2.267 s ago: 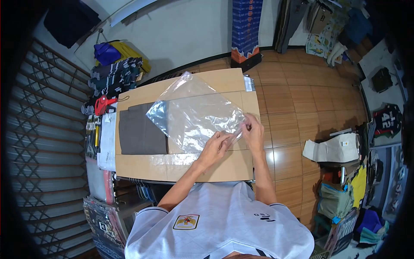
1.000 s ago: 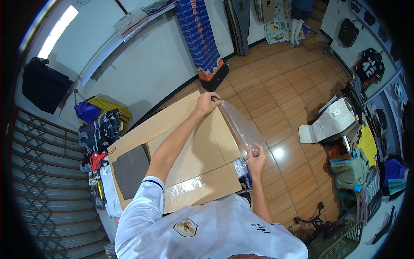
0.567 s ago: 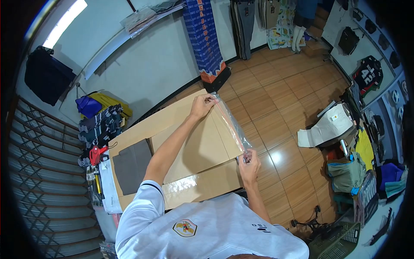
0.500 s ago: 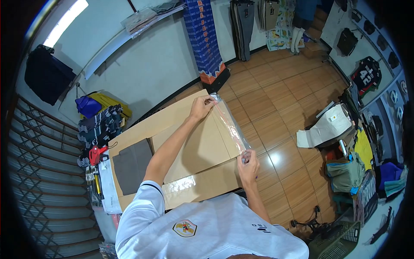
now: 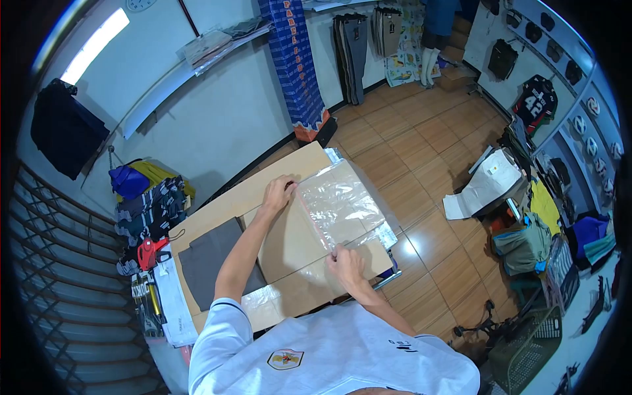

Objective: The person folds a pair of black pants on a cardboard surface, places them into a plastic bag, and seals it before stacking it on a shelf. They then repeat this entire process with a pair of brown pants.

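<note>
A clear plastic bag (image 5: 345, 205) lies spread over the right part of a cardboard sheet (image 5: 280, 247). My left hand (image 5: 279, 193) pinches the bag's far left corner. At the near left corner, my right hand (image 5: 345, 266) has its fingers closed on the bag's edge. The reddish strip along that edge runs between my two hands. Left of my left forearm, a folded dark grey cloth (image 5: 217, 260) rests flat on the cardboard, partly covered by the arm. More plastic packaging (image 5: 385, 236) shows under the bag at the cardboard's right end.
A red tool (image 5: 151, 253) and packaged items lie left of the cardboard. A blue pillar (image 5: 289, 62) stands beyond it. Tiled floor (image 5: 428, 168) stretches right, toward heaped clothes (image 5: 526, 247) and a green plastic crate (image 5: 530, 349). A folding metal gate (image 5: 72, 263) is at far left.
Both hands have moved left, drawing the plastic bag from the cardboard's right edge across its top. The bag now lies flatter and wider. The camera view has shifted slightly.
</note>
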`<state>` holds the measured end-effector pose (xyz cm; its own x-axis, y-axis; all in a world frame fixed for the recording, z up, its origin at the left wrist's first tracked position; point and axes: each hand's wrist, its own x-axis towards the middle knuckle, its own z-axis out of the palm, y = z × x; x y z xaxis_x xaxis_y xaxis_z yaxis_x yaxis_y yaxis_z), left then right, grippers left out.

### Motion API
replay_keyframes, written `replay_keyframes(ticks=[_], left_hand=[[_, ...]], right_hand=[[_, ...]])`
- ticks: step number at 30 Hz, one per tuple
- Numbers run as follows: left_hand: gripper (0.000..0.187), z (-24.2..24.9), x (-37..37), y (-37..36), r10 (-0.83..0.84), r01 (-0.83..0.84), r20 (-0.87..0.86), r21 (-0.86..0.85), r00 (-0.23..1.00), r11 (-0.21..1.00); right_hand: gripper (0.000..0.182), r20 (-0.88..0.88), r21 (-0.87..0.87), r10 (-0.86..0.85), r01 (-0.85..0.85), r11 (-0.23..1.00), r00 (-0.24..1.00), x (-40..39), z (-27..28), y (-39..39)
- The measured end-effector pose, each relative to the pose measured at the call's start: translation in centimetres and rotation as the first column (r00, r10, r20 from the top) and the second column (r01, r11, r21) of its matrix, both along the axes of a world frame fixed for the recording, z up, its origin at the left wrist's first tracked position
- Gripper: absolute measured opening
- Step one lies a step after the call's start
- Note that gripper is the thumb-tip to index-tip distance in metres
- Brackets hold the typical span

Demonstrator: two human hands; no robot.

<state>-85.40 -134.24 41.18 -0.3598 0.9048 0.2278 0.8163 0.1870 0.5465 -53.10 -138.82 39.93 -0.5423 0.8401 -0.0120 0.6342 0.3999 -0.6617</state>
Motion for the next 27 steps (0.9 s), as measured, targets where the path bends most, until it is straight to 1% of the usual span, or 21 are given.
replay_keyframes(ticks=[2, 5, 8, 11, 14, 17, 20, 23, 26, 27], left_hand=[[0.018, 0.0, -1.2, -2.3, -0.015, 0.015, -0.072, 0.002, 0.997, 1.0], [0.018, -0.4, -2.8, -5.5, -0.014, 0.016, -0.079, 0.024, 0.997, 1.0], [0.017, -0.1, -3.6, -7.9, 0.01, -0.011, -0.126, -0.006, 0.992, 1.0], [0.017, 0.0, -4.1, -9.7, 0.029, -0.024, -0.15, 0.032, 0.988, 0.999], [0.019, -0.2, -4.7, -10.9, 0.059, -0.055, -0.162, 0.026, 0.985, 0.998], [0.018, 0.4, -4.7, -11.9, 0.068, -0.068, -0.131, 0.01, 0.989, 0.998], [0.024, 0.9, -4.9, -12.8, 0.024, -0.024, -0.01, -0.003, 1.0, 1.0], [0.035, 2.4, -4.1, -15.1, 0.018, 0.002, -0.114, 0.169, 0.993, 0.986], [0.045, 3.4, -4.3, -18.8, 0.027, -0.016, -0.071, 0.144, 0.997, 0.989], [0.046, 2.7, -4.7, -20.0, 0.055, -0.042, -0.081, 0.153, 0.995, 0.987]], right_hand=[[0.019, 0.008, 0.003, 0.045, -0.045, 0.999, 0.999, -1.2, 0.2, -1.7], [0.019, -0.025, -0.002, 0.113, -0.113, 0.994, 0.993, -2.6, 0.5, -3.9], [0.019, -0.015, 0.028, 0.152, -0.152, 0.988, 0.988, -3.8, 0.2, -6.1], [0.019, -0.045, 0.042, 0.176, -0.174, 0.984, 0.983, -4.6, 0.7, -8.0], [0.019, -0.072, 0.059, 0.139, -0.135, 0.989, 0.988, -5.3, 0.1, -9.5], [0.021, -0.062, 0.053, 0.092, -0.089, 0.995, 0.994, -5.6, -0.2, -10.4], [0.022, -0.038, 0.07, 0.075, -0.072, 0.995, 0.996, -5.7, -0.3, -10.7], [0.02, -0.021, 0.062, 0.052, -0.051, 0.997, 0.998, -5.9, 0.8, -10.6], [0.019, -0.059, 0.084, 0.049, -0.044, 0.996, 0.997, -7.1, 0.2, -9.8], [0.02, -0.076, 0.115, 0.061, -0.052, 0.992, 0.995, -7.4, 0.3, -9.5]])
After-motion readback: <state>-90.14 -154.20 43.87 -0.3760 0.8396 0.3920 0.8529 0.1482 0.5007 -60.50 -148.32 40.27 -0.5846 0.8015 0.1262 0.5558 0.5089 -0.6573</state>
